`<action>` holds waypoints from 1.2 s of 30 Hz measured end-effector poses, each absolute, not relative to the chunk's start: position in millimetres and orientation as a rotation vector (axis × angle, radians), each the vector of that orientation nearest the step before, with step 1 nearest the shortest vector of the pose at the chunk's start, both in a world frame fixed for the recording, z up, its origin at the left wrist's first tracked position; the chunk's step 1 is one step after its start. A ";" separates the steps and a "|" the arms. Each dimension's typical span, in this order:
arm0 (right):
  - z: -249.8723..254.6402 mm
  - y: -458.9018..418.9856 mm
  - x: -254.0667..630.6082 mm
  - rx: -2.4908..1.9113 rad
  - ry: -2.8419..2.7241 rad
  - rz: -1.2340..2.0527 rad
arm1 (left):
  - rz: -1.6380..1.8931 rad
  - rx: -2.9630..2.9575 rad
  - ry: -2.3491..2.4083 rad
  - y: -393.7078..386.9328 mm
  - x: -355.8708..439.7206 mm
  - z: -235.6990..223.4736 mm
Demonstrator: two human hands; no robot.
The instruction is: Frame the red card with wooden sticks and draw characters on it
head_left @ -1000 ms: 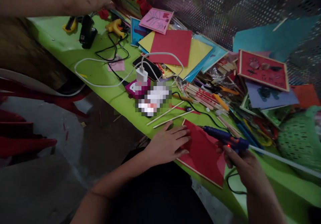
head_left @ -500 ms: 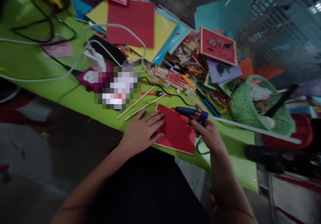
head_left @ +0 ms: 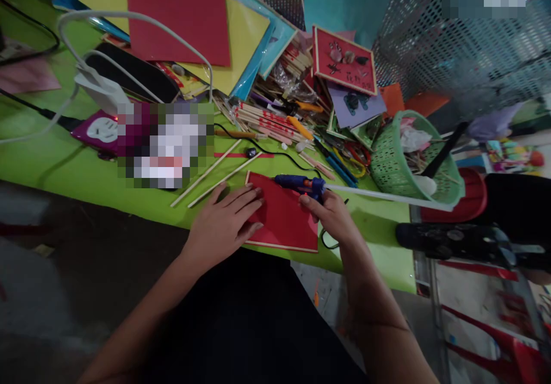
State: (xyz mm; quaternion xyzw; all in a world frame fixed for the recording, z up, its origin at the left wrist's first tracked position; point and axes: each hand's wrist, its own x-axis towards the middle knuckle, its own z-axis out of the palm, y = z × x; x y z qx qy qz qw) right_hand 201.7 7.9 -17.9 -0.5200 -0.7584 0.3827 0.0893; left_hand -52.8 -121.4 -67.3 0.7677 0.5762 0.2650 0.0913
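A red card with thin wooden strips along its left and front edges lies near the table's front edge. My left hand rests with fingers spread on the card's left side, holding nothing. Over the card's right half, my right hand grips a blue glue gun. Its nozzle points left above the card's far edge, and a small red light glows on its body. A long pale glue stick sticks out of the gun's back. Two loose wooden sticks lie just beyond my left hand.
A purple power strip with a white charger stands at left, beside a blurred-out patch. Coloured sheets, bundled sticks and blue-handled pliers cover the back. A green basket sits right, near a black object at the table's end.
The view has swung right, bringing the basket and the table's right end into sight. Both hands keep their places on and over the card, the glue gun still held.
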 end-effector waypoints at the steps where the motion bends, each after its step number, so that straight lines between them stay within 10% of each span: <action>1: -16.3 8.0 200.8 -1.560 -2.259 1.130 | 0.783 2.284 1.711 -121.2 -52.9 -67.2; 36: -4.6 6.0 206.6 -1.598 -2.253 1.080 | 0.807 2.235 1.695 -121.6 -52.6 -68.1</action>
